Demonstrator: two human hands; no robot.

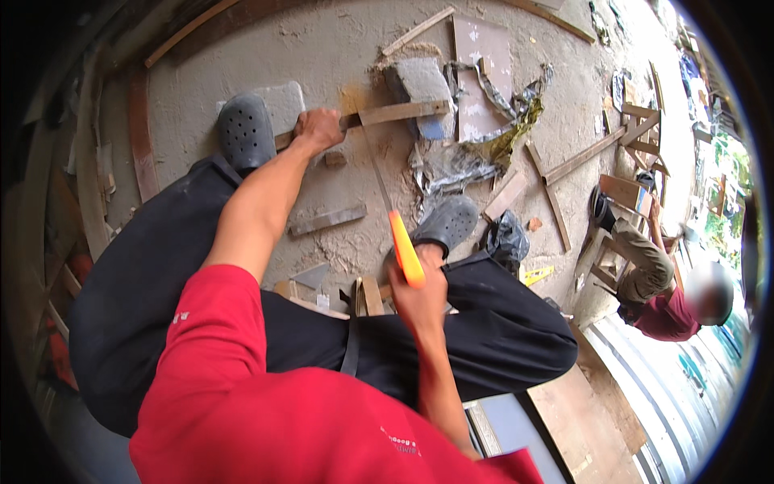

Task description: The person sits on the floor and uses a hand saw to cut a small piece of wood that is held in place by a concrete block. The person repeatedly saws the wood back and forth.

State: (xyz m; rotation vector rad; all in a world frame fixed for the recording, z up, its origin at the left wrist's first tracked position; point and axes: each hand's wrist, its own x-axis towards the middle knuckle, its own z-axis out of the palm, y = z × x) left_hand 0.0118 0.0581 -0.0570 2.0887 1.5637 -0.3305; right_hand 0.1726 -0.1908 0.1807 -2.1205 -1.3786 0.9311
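My left hand (pixel 319 129) is closed round a narrow wooden strip (pixel 405 110), pressing it down near my grey clog. The strip's right end lies across a grey concrete block (pixel 421 79). In my right hand (pixel 421 297) is the orange-and-yellow handle of a handsaw (pixel 405 250). Its thin blade slants up and away from me, and the tip reaches the strip just right of my left hand. Whether the teeth sit in a cut is too fine to tell. Sawdust-coloured powder lies on the ground past the strip.
A loose wood offcut (pixel 328 219) lies between my feet. Crumpled plastic sheeting (pixel 459 165) and a flat board (pixel 484 73) are right of the block. Farther right, long wooden pieces (pixel 584 157) lie near another person (pixel 657 310), seated and handling wood.
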